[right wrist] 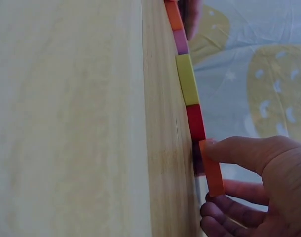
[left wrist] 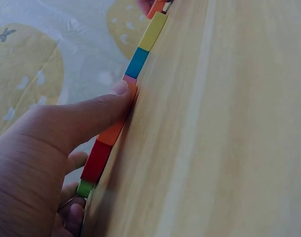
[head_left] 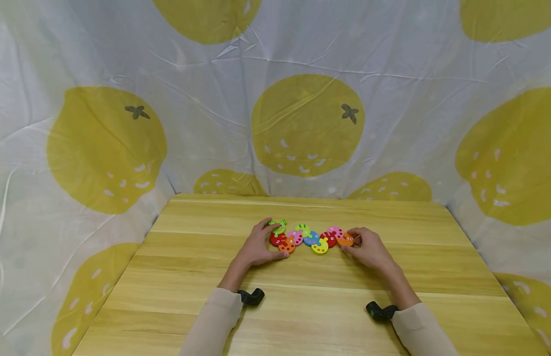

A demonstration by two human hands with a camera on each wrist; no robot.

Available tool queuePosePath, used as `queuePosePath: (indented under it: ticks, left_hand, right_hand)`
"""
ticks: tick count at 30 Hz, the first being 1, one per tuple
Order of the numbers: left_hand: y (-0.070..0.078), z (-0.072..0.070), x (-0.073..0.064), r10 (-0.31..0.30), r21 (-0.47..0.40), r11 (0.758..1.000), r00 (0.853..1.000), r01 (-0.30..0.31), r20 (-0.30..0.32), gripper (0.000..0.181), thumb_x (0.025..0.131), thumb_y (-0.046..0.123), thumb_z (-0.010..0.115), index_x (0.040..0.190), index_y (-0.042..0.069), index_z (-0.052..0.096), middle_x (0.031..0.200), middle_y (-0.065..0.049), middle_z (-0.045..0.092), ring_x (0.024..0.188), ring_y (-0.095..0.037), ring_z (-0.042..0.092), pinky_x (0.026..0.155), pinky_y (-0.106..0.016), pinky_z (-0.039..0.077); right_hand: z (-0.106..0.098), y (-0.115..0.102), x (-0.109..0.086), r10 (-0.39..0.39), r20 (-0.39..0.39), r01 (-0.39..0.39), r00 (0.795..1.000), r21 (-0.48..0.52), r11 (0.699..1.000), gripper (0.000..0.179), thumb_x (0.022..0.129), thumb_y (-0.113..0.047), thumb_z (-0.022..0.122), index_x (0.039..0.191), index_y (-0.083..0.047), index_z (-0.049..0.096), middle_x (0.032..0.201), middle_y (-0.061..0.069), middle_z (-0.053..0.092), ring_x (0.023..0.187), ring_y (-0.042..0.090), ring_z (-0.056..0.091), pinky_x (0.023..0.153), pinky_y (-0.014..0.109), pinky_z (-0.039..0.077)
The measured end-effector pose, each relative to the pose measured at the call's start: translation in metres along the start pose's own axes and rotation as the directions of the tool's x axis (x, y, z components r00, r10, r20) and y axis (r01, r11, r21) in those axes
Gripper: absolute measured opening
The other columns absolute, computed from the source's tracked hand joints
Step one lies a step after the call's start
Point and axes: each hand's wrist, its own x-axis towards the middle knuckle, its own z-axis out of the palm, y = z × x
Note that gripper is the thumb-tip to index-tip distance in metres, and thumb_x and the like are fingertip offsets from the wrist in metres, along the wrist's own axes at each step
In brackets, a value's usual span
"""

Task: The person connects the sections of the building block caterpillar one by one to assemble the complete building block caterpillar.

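Observation:
Flat, colourful number puzzle pieces form a zigzag caterpillar on the table, from a green head piece (head_left: 278,227) to an orange piece marked 10 (head_left: 346,240). My left hand (head_left: 258,245) spans the left end, its thumb against the edge of the orange 3 piece (left wrist: 115,124) and fingers at the green head. With thumb and fingers, my right hand (head_left: 367,248) pinches the orange 10 piece, which stands slightly raised and tilted beside the red 8 piece (right wrist: 195,122) in the right wrist view. Between the hands lie a blue piece (head_left: 310,239) and a yellow piece (head_left: 319,246).
The wooden table (head_left: 293,306) extends around the puzzle on all sides. Behind it hangs a pale cloth (head_left: 204,113) with large yellow fruit prints. Each wrist wears a small black camera, one on the left (head_left: 252,296) and one on the right (head_left: 381,311).

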Motion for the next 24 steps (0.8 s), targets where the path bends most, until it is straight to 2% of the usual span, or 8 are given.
queuePosePath:
  ticks: [11,24]
  left_hand:
    - [0.0017,0.001,0.001,-0.024,-0.011,1.0,1.0,0.024,-0.014,0.085,0.08,0.06,0.079,0.151,0.02,0.054,0.167,-0.011,0.032,0.155,-0.036,0.028,0.119,-0.06,0.037]
    - [0.0022,-0.0001,0.0003,-0.008,-0.014,1.0,1.0,0.008,-0.021,0.088,0.08,0.059,0.079,0.151,0.016,0.053,0.165,-0.012,0.033,0.153,-0.037,0.032,0.118,-0.06,0.038]
  right_hand:
    - [0.0018,0.0013,0.0017,0.011,0.008,-0.011,1.0,-0.032,0.999,0.052,0.086,-0.022,0.083,0.126,0.006,0.067,0.103,0.013,0.064,0.089,0.023,0.056,0.076,0.034,0.048]
    - [0.0004,0.0048,0.0,-0.004,0.007,0.004,1.0,-0.006,1.0,0.052,0.089,-0.024,0.081,0.13,0.005,0.065,0.107,0.013,0.066,0.095,0.024,0.059,0.083,0.038,0.051]
